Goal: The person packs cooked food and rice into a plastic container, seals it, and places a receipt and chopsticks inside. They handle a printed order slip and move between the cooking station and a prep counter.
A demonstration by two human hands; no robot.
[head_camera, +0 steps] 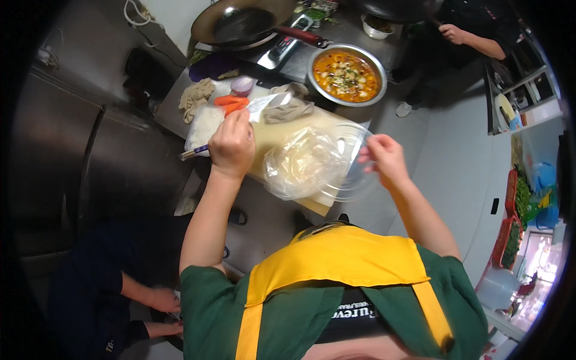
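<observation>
My left hand (231, 144) is closed in a fist around a pair of wrapped chopsticks (194, 152), which stick out at its left side. A white paper slip (258, 108) shows just beyond its fingertips; whether the fingers pinch it I cannot tell. My right hand (384, 159), slightly blurred, grips the rim of a round clear plastic lid (353, 182). Between my hands a crumpled clear plastic bag (301, 164) lies on the pale cutting board (270, 135), partly behind the lid. What the bag holds is hard to make out.
A large metal bowl of orange-red stew (346, 75) stands beyond the board. Behind it sit a wok (243, 22) and an induction cooker (283, 47). Cloths (288, 110), carrot (231, 103) and a cut onion (242, 85) lie nearby. Co-workers' hands (452, 33) (164, 300) show at both sides.
</observation>
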